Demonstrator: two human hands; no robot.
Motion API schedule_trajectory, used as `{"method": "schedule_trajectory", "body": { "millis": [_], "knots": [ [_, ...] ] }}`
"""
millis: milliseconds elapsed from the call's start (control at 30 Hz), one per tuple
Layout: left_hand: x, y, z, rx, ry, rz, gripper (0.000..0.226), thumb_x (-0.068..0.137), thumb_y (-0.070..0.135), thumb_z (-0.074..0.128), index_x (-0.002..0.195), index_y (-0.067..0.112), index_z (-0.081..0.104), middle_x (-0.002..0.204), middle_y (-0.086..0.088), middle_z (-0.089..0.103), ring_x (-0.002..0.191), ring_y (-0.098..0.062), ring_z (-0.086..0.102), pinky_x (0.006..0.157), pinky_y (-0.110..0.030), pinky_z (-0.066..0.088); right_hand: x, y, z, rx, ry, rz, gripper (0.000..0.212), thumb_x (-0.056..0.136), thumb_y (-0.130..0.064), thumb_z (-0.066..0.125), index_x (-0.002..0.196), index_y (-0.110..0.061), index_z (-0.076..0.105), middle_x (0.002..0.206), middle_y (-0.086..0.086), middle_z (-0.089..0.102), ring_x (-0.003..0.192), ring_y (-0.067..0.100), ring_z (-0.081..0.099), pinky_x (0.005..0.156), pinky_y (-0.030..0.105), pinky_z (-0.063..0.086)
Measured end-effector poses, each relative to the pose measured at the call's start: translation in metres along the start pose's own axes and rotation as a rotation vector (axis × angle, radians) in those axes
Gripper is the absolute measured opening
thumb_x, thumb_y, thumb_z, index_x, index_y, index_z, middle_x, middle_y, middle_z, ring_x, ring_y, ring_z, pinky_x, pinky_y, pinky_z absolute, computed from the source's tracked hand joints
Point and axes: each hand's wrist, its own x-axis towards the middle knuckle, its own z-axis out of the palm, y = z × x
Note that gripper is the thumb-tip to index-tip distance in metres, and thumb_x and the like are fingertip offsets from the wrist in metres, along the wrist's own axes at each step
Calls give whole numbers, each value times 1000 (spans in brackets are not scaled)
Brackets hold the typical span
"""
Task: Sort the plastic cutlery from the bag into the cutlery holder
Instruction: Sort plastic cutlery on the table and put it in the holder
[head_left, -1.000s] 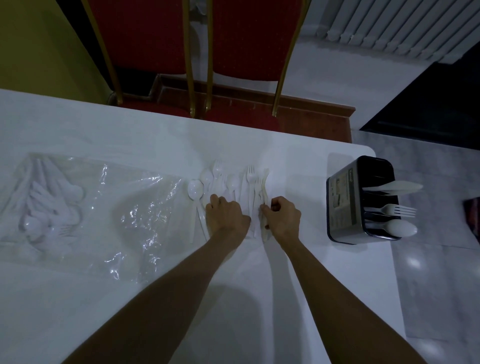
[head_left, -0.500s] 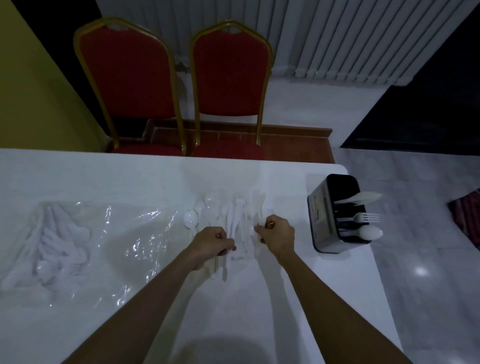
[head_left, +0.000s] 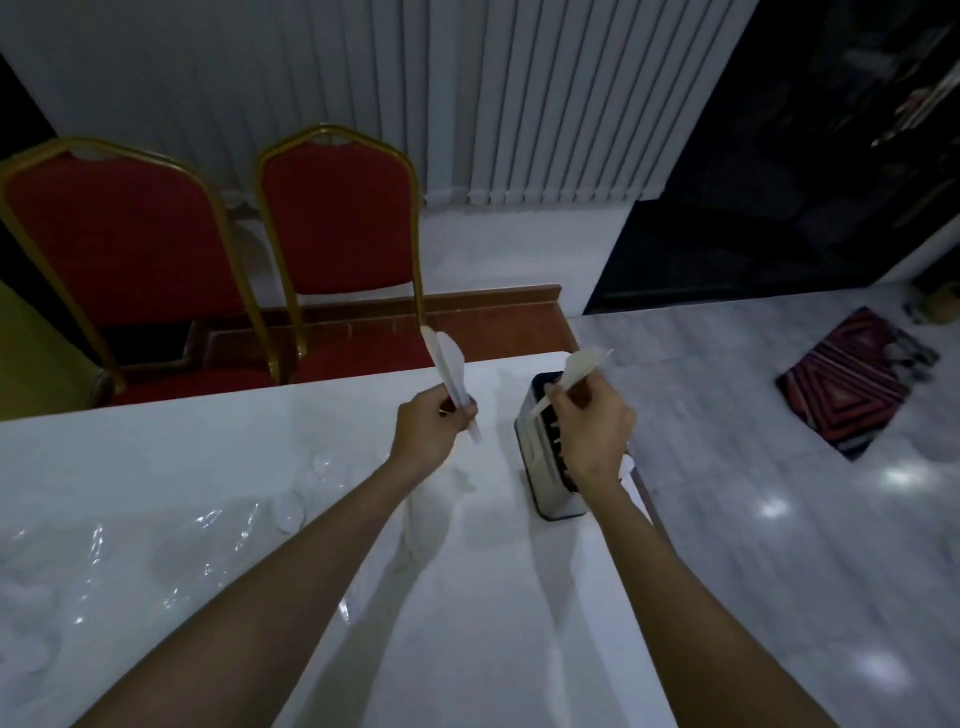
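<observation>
My left hand (head_left: 427, 430) grips white plastic knives (head_left: 451, 371) raised above the white table (head_left: 483, 613), blades pointing up and away. To its right, my right hand (head_left: 589, 434) pinches another white plastic knife (head_left: 582, 370) directly over the black cutlery holder (head_left: 540, 467) near the table's right edge. The hand hides most of the holder's compartments. Loose white spoons (head_left: 298, 493) lie on the table at left of centre. The clear plastic bag (head_left: 104, 571) with more cutlery sprawls at the lower left.
Two red chairs with gold frames (head_left: 332, 244) stand behind the table's far edge. The table's right edge runs just past the holder, with grey floor beyond. A striped mat (head_left: 857, 379) lies on the floor at right.
Both hands lifted off the spread cutlery with knives in them. The right hand moved right over the holder; the left rose beside it. The camera tilted up.
</observation>
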Motion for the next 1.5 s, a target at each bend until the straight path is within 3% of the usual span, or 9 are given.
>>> {"method": "schedule_trajectory", "body": {
  "millis": [267,567,867,967,1100,1233,1333,1400,1500],
  "knots": [
    [37,41,59,12,27,82,15,84,22,69,94,11,70,93,-3,72,89,-19,65,83,-32,52,31,33,1,-137,73,97,21,88,-19,68,106,-8,67,92,6,71,78,16,63,67,19,39],
    [50,42,85,16,-14,40,23,89,28,62,102,11,69,96,-6,71,88,-22,65,81,-31,52,41,58,33,-203,-36,225,13,89,-16,66,91,-4,64,85,10,69,80,25,67,69,33,52],
    [51,45,94,134,-73,114,20,89,24,62,102,10,69,93,-8,71,86,-21,64,68,-20,39,35,50,15,-162,26,166,23,88,-30,66,91,-8,61,71,-6,57,62,11,56,53,16,39],
    [52,42,100,180,-127,122,20,88,22,64,101,8,69,93,-9,70,84,-20,63,64,-18,39,34,45,8,-54,83,147,26,90,-33,54,88,-9,64,68,-2,64,60,11,61,54,21,49],
    [55,35,104,194,-164,153,12,83,12,66,93,6,69,94,-9,71,87,-22,65,79,-30,51,34,43,2,-24,112,148,27,92,-23,51,109,-8,66,75,-5,59,66,8,54,55,5,35],
    [50,29,103,242,-201,194,43,85,2,62,128,8,57,117,-11,65,104,-23,63,91,-24,47,30,43,0,8,174,69,32,96,-18,47,122,-9,62,82,-5,62,75,11,61,63,7,39],
    [41,22,100,239,-184,261,49,85,-1,60,132,7,52,121,-15,61,110,-27,59,98,-33,46,25,46,-2,30,226,-61,33,93,-13,46,123,-13,60,107,2,67,99,18,62,82,25,49],
    [30,10,88,211,-130,265,53,84,-1,61,134,9,50,125,-13,59,113,-25,56,99,-30,44,20,42,3,32,213,-175,35,90,-5,49,123,-12,60,120,5,63,115,18,54,92,22,43],
    [14,-18,63,174,-32,228,51,85,-2,58,134,12,51,128,-8,57,114,-21,55,99,-26,42,9,36,15,21,137,-384,30,90,-3,50,117,-5,61,120,10,63,115,23,53,96,21,41]
  ]
}}
